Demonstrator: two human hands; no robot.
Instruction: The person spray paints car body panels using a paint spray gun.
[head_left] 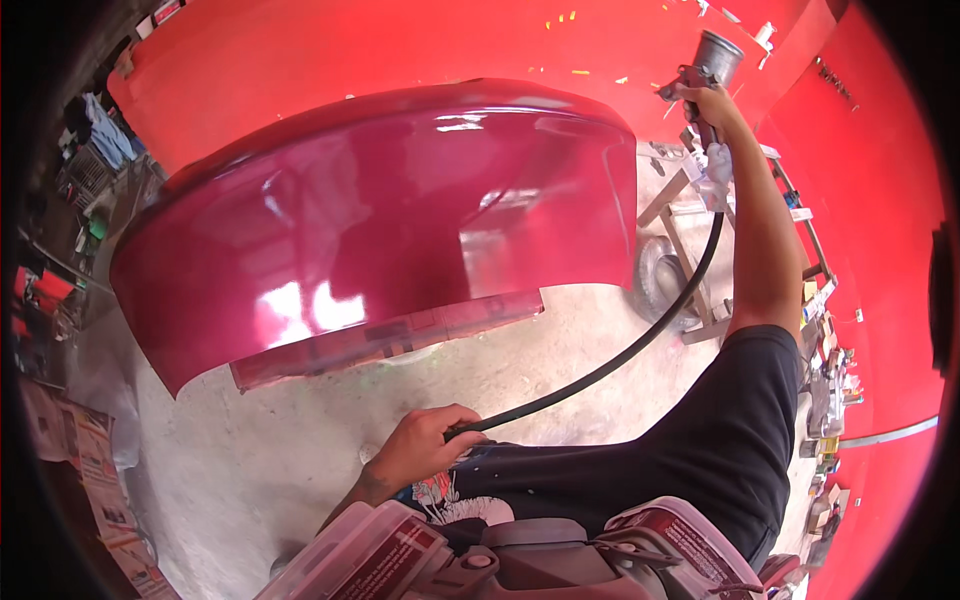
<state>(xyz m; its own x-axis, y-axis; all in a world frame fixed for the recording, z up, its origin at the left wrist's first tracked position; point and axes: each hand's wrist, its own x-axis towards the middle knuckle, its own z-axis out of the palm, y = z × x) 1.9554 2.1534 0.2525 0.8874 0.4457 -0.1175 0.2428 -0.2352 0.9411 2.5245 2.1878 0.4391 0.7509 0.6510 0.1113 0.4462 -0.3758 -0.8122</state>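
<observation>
My right hand (pixel 712 108) is closed round the grip of a spray gun (pixel 704 82) with a grey cup on top, held out at the upper right past the panel's right end. From below the gun a black hose (pixel 610 362) curves down to my left hand (pixel 428 440), whose fingers are wrapped round it close to my body. In front of me stands a large, curved, glossy dark red car panel (pixel 400 210), with bright reflections on it. It rests on a red-stained support (pixel 400 335), mostly hidden beneath. Neither hand touches the panel.
Behind the panel rises a red wall (pixel 330 90), which continues on the right. A wooden stand (pixel 680 230) and a tyre (pixel 660 275) are beyond the panel's right end. Cans and jars (pixel 825 420) line the right wall. Printed paper sheets (pixel 100 470) hang at the left.
</observation>
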